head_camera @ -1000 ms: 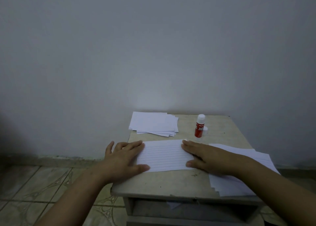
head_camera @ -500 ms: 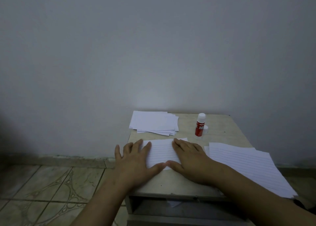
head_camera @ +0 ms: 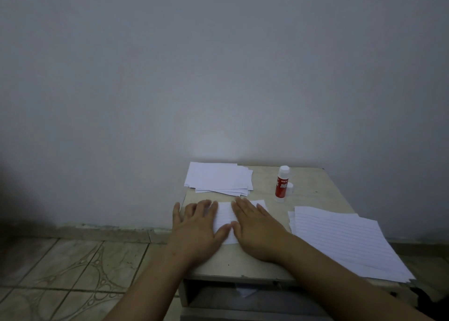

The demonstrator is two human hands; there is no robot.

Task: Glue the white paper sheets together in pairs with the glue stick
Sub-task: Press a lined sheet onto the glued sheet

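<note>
A lined white sheet (head_camera: 224, 217) lies flat near the front left of the small table (head_camera: 264, 264). My left hand (head_camera: 198, 226) presses on its left part with fingers straight and spread. My right hand (head_camera: 257, 228) lies flat on its right part, thumb almost touching the left thumb. A red glue stick (head_camera: 281, 184) with a white top stands upright behind the sheet, its cap (head_camera: 290, 187) beside it. A stack of lined sheets (head_camera: 345, 240) lies at the right. A pile of smaller white sheets (head_camera: 218, 178) sits at the back left.
The table stands against a plain grey wall (head_camera: 218, 77). A tiled floor (head_camera: 73, 272) spreads to the left. Below the tabletop an open compartment (head_camera: 243, 294) shows a scrap of paper. The right stack overhangs the table's front edge.
Both hands have slid inward over the lined sheet, from its outer ends toward its middle. The right stack, earlier partly under my right forearm, is now uncovered.
</note>
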